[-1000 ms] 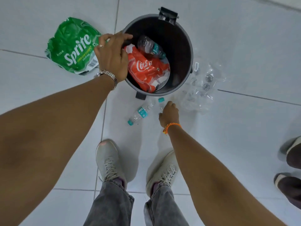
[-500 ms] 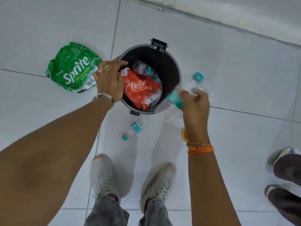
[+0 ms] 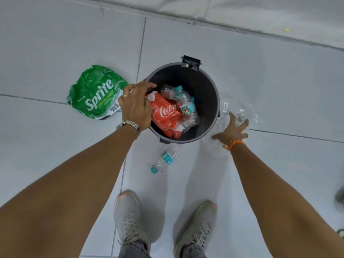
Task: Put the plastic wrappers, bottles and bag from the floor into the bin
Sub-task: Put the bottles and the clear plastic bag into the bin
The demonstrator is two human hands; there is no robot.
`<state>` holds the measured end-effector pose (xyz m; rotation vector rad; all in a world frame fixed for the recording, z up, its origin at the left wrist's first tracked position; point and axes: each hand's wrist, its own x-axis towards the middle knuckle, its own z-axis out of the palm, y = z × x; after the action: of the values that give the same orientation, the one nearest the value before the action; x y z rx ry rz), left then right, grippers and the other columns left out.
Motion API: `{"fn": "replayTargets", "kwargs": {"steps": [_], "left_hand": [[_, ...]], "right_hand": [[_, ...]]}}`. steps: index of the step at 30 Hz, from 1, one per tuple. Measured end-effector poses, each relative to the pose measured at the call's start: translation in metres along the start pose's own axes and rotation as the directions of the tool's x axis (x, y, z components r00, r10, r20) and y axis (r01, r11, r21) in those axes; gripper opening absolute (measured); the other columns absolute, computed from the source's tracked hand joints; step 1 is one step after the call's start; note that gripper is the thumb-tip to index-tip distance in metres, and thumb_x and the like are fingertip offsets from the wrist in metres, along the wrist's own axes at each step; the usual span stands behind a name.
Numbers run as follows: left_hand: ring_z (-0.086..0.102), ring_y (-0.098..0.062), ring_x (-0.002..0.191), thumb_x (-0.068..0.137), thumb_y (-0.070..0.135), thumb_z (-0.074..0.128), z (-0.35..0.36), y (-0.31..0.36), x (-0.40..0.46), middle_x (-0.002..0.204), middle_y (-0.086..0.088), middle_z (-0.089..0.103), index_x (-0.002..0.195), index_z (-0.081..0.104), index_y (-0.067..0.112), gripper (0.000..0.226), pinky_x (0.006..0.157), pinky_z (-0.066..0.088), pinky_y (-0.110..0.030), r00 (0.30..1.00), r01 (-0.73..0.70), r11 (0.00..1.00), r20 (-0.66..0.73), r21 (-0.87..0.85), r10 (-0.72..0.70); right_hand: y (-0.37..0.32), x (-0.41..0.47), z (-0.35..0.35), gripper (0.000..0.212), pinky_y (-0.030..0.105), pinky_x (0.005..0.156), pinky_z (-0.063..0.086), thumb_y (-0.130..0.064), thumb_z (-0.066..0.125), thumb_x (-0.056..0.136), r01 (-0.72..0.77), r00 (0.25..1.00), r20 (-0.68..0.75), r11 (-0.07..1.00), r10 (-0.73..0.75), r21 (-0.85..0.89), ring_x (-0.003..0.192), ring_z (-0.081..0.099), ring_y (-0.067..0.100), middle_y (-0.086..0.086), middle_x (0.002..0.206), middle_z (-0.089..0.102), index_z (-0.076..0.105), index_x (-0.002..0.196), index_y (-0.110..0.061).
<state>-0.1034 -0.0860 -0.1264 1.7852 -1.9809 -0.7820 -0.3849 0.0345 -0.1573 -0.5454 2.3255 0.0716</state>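
Observation:
A dark round bin stands on the tiled floor. Inside it lie a red Coca-Cola wrapper and two clear bottles with teal labels. My left hand grips the bin's left rim. A green Sprite wrapper lies on the floor just left of that hand. My right hand is spread, fingers apart, on a crumpled clear plastic bag to the right of the bin. Another clear bottle lies on the floor in front of the bin.
My two grey shoes stand below the bin. Part of another person's shoe shows at the right edge. A wall base runs along the top, behind the bin.
My right hand let the bottle it held drop into the bin, then moved down and right onto the clear bag. My left hand stayed on the rim.

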Motion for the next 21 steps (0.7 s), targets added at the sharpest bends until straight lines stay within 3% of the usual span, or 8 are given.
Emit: {"fn": "replayTargets", "kwargs": {"steps": [2, 5, 6, 10, 14, 16, 19, 21], "left_hand": [[0.041, -0.021, 0.126, 0.081, 0.004, 0.042, 0.002, -0.003, 0.001, 0.134, 0.015, 0.06, 0.126, 0.058, 0.038, 0.058, 0.093, 0.027, -0.038, 1.0, -0.011, 1.0, -0.007, -0.015, 0.01], [0.04, -0.021, 0.127, 0.082, 0.002, 0.043, 0.004, -0.006, 0.002, 0.133, 0.015, 0.06, 0.126, 0.058, 0.036, 0.058, 0.094, 0.026, -0.037, 0.999, -0.024, 0.999, -0.023, -0.038, 0.023], [0.04, -0.021, 0.126, 0.082, 0.001, 0.043, 0.005, -0.006, 0.002, 0.132, 0.015, 0.061, 0.126, 0.059, 0.035, 0.058, 0.093, 0.025, -0.036, 0.999, -0.025, 0.999, -0.028, -0.044, 0.024], [0.04, -0.02, 0.124, 0.081, -0.001, 0.044, 0.006, -0.007, 0.003, 0.128, 0.015, 0.063, 0.125, 0.059, 0.035, 0.059, 0.093, 0.026, -0.037, 0.999, -0.024, 0.998, -0.035, -0.062, 0.022], [0.04, -0.021, 0.125, 0.081, -0.001, 0.045, 0.004, -0.005, 0.002, 0.13, 0.014, 0.063, 0.125, 0.06, 0.034, 0.058, 0.092, 0.026, -0.037, 1.0, -0.018, 0.998, -0.024, -0.06, 0.017], [0.04, -0.022, 0.126, 0.082, -0.002, 0.045, 0.002, -0.003, 0.001, 0.131, 0.013, 0.062, 0.125, 0.06, 0.034, 0.058, 0.092, 0.027, -0.038, 1.0, -0.012, 0.999, -0.023, -0.052, 0.011], [0.04, -0.022, 0.128, 0.082, -0.001, 0.046, 0.001, -0.002, 0.001, 0.132, 0.013, 0.061, 0.125, 0.06, 0.035, 0.058, 0.094, 0.028, -0.04, 1.0, 0.006, 0.999, -0.015, -0.035, -0.006], [0.04, -0.022, 0.127, 0.082, -0.001, 0.046, 0.0, -0.001, 0.001, 0.132, 0.013, 0.062, 0.125, 0.06, 0.035, 0.058, 0.095, 0.029, -0.041, 1.0, 0.007, 1.0, -0.008, -0.03, -0.007]], "right_hand": [[0.012, 0.006, 0.016, 0.129, 0.058, 0.101, 0.047, -0.016, 0.091, 0.069, 0.07, 0.993, 0.1, 0.989, -0.058, -0.129, 0.138, 0.03, 0.058, 0.007, 0.163, -0.026, -0.001, 0.152, -0.053], [0.029, 0.008, 0.044, 0.126, 0.034, 0.05, 0.05, 0.003, 0.08, 0.076, 0.08, 0.992, 0.099, 0.994, -0.073, -0.069, 0.119, 0.054, 0.052, 0.017, 0.161, 0.01, -0.006, 0.154, -0.046], [0.034, 0.007, 0.052, 0.121, 0.033, 0.047, 0.047, 0.003, 0.077, 0.078, 0.084, 0.995, 0.054, 0.994, -0.08, -0.067, 0.113, 0.058, 0.05, 0.019, 0.154, 0.024, -0.005, 0.154, -0.044], [0.048, 0.003, 0.069, 0.091, 0.046, 0.079, 0.056, -0.02, 0.068, 0.088, 0.108, 0.986, -0.091, 0.96, -0.136, -0.26, 0.095, 0.067, 0.039, 0.012, 0.115, 0.062, 0.004, 0.151, -0.034], [0.035, -0.019, 0.023, 0.054, 0.047, 0.098, 0.049, -0.042, 0.072, 0.087, 0.055, 0.971, -0.229, 0.996, -0.07, -0.071, 0.114, 0.064, 0.039, 0.015, 0.12, 0.069, 0.055, 0.133, -0.019], [0.027, -0.035, -0.019, 0.041, 0.039, 0.089, 0.05, -0.044, 0.069, 0.082, 0.109, 0.912, -0.408, 0.984, -0.043, 0.141, 0.1, 0.067, 0.036, 0.017, 0.101, 0.073, 0.07, 0.111, -0.015], [0.008, -0.081, -0.088, 0.023, 0.03, 0.062, 0.04, -0.03, 0.062, 0.082, 0.471, 0.809, -0.565, 0.755, -0.163, 0.456, 0.065, 0.05, 0.02, 0.002, 0.064, 0.053, 0.057, 0.072, -0.01], [-0.012, -0.109, -0.111, 0.024, 0.028, 0.059, 0.04, 0.003, 0.064, 0.084, 0.528, 0.848, -0.46, 0.346, -0.263, 0.776, 0.063, 0.047, 0.014, -0.006, 0.062, 0.053, 0.051, 0.069, -0.011]]}}
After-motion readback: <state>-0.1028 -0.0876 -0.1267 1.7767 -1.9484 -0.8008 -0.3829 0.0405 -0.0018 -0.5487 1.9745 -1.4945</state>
